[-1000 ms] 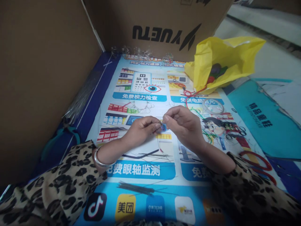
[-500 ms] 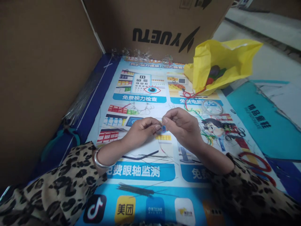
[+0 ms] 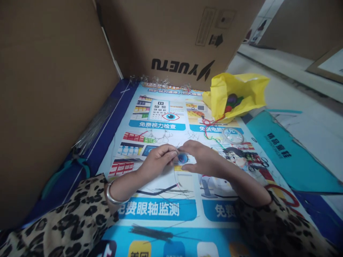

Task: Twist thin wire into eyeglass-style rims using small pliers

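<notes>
My left hand (image 3: 161, 159) is pinched on a thin wire at the middle of the printed sheet (image 3: 158, 180). A strand of it hangs below the fingertips, with a small reddish bit low on it. Just to the right, my right hand (image 3: 199, 159) has thumb and fingers spread apart, its fingertips near the left hand's. Between them shows a round blue patch, which seems to be print on the sheet. Nearer to me lies a bundle of dark wires (image 3: 151, 232). Loose thin wires are scattered beneath the hands.
Cardboard walls (image 3: 177, 43) stand left and behind. A yellow bag (image 3: 241, 94) with coloured yarn sits back right, near a clear tape roll (image 3: 233, 135). Teal-handled pliers (image 3: 57, 176) and silvery wires (image 3: 93, 125) lie left. A teal board (image 3: 284, 153) is at right.
My right hand has opened, its thumb coming away from the fingers and from the left fingertips. The left hand keeps its pinch. The whole view has shifted, with the scene lower in the frame.
</notes>
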Available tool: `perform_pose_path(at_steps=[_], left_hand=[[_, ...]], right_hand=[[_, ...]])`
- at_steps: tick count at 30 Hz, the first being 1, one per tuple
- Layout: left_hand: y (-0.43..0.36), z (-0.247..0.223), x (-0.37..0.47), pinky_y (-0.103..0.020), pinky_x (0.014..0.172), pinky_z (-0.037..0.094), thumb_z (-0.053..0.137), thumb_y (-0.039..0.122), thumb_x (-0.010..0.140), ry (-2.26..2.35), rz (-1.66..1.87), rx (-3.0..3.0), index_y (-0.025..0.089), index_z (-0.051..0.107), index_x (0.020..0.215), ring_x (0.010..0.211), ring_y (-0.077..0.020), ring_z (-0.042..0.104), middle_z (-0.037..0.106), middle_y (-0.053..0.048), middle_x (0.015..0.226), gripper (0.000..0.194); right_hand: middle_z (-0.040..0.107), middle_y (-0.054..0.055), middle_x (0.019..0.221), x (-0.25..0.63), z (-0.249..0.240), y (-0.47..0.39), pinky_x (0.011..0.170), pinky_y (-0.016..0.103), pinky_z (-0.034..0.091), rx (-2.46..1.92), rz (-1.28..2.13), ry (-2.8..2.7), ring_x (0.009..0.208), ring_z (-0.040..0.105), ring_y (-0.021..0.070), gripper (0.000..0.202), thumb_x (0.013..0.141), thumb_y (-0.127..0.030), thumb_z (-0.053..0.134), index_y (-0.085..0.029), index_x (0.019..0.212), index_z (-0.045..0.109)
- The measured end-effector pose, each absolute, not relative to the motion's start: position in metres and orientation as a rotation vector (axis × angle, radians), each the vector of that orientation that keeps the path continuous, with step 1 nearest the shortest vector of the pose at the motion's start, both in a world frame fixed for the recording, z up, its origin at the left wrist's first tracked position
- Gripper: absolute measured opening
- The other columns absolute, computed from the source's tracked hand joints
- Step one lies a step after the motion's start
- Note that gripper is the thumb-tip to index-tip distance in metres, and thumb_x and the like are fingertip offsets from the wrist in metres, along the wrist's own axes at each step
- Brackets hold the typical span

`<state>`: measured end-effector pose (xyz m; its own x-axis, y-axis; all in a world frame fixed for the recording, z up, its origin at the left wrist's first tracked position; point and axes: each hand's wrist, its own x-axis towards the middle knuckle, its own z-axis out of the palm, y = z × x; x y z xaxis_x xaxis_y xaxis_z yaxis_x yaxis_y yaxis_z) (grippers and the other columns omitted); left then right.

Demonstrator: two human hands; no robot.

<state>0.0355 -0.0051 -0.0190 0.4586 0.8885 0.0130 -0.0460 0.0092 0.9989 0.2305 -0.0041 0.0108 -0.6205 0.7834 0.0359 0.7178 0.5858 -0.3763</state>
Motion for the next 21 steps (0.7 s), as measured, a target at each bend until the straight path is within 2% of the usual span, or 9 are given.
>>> perform_pose_path(at_steps=[8, 15, 21], left_hand=[[-0.006, -0.018, 0.034, -0.022, 0.059, 0.039, 0.052, 0.027, 0.082, 0.843, 0.865, 1.397, 0.014, 0.059, 0.078, 0.057, -0.0075, 0.048, 0.059, -0.001, 0.071, 0.016], [-0.005, -0.019, 0.033, -0.022, 0.058, 0.039, 0.051, 0.029, 0.083, 0.837, 0.867, 1.386, 0.014, 0.059, 0.079, 0.058, -0.0077, 0.047, 0.058, -0.001, 0.071, 0.017], [-0.005, -0.021, 0.033, -0.022, 0.059, 0.039, 0.051, 0.03, 0.083, 0.851, 0.873, 1.385, 0.014, 0.059, 0.081, 0.058, -0.0082, 0.048, 0.059, -0.001, 0.071, 0.018]], right_hand=[[0.057, 0.008, 0.09, 0.22, 0.001, -0.006, 0.074, 0.03, 0.042, -1.309, 0.506, -2.675, 0.085, 0.052, 0.0189, 0.016, 0.076, -0.023, 0.055, -0.014, 0.09, 0.057], [0.054, 0.007, 0.091, 0.221, -0.004, -0.008, 0.076, 0.029, 0.042, -1.222, 0.459, -2.632, 0.086, 0.051, 0.0172, 0.014, 0.076, -0.018, 0.054, -0.016, 0.089, 0.056], [0.051, 0.007, 0.093, 0.218, -0.004, -0.011, 0.075, 0.028, 0.043, -1.208, 0.419, -2.65, 0.086, 0.049, 0.016, 0.02, 0.073, -0.01, 0.052, -0.015, 0.092, 0.056]])
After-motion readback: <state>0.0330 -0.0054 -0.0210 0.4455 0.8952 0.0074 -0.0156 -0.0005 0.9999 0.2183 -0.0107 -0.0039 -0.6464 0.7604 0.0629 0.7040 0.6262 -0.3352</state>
